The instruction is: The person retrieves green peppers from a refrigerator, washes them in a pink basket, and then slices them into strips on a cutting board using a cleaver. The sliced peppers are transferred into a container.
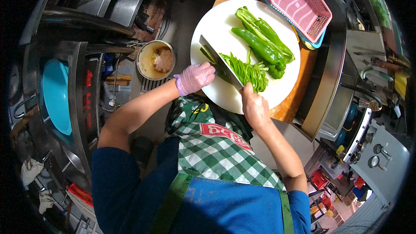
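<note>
My right hand point(256, 105) is closed round the handle of a cleaver point(221, 60), whose blade stands across a round white cutting board point(208, 22). My left hand point(195, 77), in a thin translucent purple glove, has its fingers curled on the left side of the blade, against a piece of green pepper point(208, 55) partly hidden by hand and blade. Right of the blade lies a row of sliced green pepper point(248, 73). Several larger green peppers point(260, 39) lie behind the slices, at least one of them cut lengthwise.
A pink plastic basket point(297, 3) sits in a blue one at the board's upper right. Left of the board, lower down, stands a round container point(139, 60) with pinkish contents. A turquoise basin point(56, 96) is at far left. The board rests on an orange-brown surface point(286, 99).
</note>
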